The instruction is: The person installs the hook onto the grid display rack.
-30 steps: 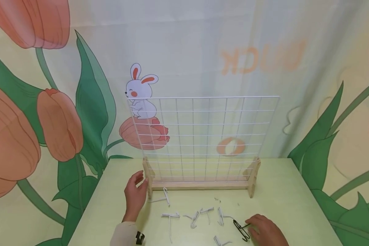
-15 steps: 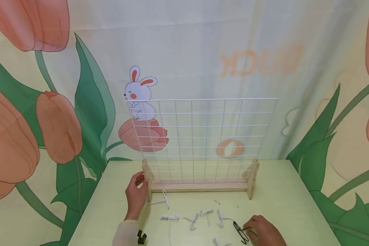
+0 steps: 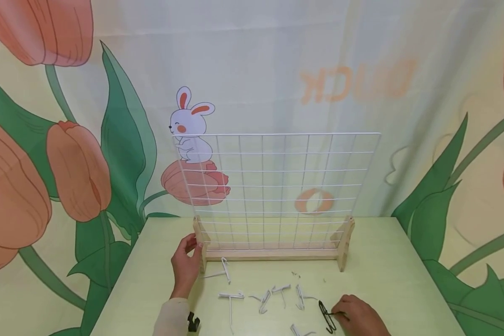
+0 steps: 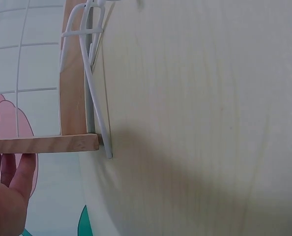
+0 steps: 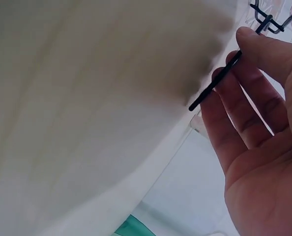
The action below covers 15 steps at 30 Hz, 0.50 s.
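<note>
Between thumb and fingers of my right hand (image 3: 359, 315) is the rod of a black wire display hook (image 3: 327, 317). The right wrist view shows the black hook (image 5: 219, 78) lying across the fingers with the thumb on it. My left hand (image 3: 185, 268) is at the left end of a wooden stand (image 3: 273, 255), which holds up a white wire grid panel (image 3: 273, 186). In the left wrist view, extended fingertips of the left hand (image 4: 8, 196) touch the outer face of the stand's side piece (image 4: 43, 144); its thumb is out of sight there.
Several white wire hooks (image 3: 231, 296) lie scattered on the pale table (image 3: 386, 261) before the stand; one white hook (image 3: 225, 270) lies close by its left foot. A small black clip-like piece (image 3: 193, 322) is beside the left sleeve. A printed curtain (image 3: 252, 70) hangs behind.
My left hand has shifted slightly right and now touches the stand's side. The right fingers have closed further along the black hook's rod, while the hook stays nearly in place.
</note>
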Each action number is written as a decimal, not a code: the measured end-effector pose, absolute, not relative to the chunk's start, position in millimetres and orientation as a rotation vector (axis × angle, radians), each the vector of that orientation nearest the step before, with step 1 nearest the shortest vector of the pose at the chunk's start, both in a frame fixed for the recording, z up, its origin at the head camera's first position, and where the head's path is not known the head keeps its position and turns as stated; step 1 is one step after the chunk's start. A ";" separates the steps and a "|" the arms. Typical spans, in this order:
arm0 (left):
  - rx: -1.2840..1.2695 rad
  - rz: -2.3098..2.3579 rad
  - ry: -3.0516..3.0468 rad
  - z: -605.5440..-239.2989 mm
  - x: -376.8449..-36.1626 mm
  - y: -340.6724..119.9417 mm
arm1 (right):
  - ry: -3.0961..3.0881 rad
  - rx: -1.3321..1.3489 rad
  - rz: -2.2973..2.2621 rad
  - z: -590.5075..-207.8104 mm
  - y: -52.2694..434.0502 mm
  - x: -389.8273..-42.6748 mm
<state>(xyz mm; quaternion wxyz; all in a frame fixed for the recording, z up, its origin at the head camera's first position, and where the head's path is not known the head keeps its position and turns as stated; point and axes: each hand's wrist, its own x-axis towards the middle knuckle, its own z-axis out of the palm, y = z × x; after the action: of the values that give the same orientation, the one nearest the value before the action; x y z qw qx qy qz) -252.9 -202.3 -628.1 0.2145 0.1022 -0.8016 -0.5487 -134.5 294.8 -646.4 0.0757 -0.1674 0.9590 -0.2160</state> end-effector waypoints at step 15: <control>0.257 -1.497 -2.217 -630.0 -253.5 -202.4 | 2.883 -0.155 -0.635 -632.2 279.5 -126.2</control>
<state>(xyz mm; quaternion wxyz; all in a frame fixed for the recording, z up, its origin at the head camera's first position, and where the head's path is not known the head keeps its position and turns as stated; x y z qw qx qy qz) -253.5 -202.4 -630.0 0.2253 0.0930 -0.8037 -0.5428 -126.2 279.5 -632.2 0.0927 -0.0521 0.9710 -0.2140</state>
